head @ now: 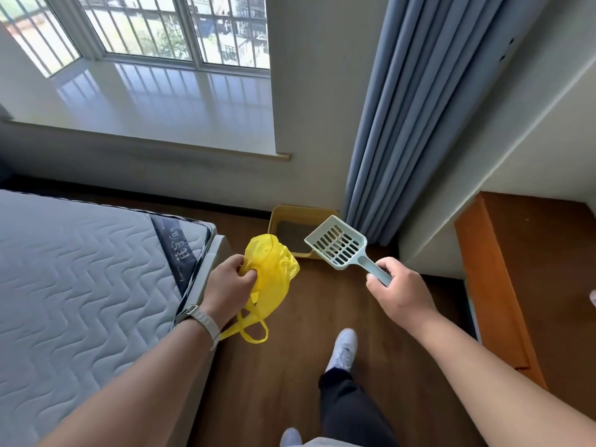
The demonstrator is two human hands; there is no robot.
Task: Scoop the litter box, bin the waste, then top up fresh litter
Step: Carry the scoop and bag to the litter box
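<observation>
Landmark: litter box (292, 233), yellow, on the wood floor (300, 317) in the corner below the window sill (167, 101), its right side touching the foot of the blue curtain (387, 124).
Litter: dark grey, fills the part of the box that shows.
Left hand (229, 287): nearer the camera than the box, to its left; fingers curled shut, pinching a crumpled yellow bag (271, 269).
Bag: bunched above the fist, overlaps the box's near left corner in view; its loop handles hang below the wrist.
Watch (201, 317): pale strap on the left wrist.
Right hand (400, 290): nearer than the box, to its right; fingers wrapped tight round the scoop handle.
Scoop (338, 243): pale blue, slotted, head raised and tilted, overlapping the box's right edge in view; contact with the box cannot be told.
Mattress (80, 269): grey, quilted, left of the box, well apart.
Shoe (344, 348): white, on the floor, nearer than the box.
</observation>
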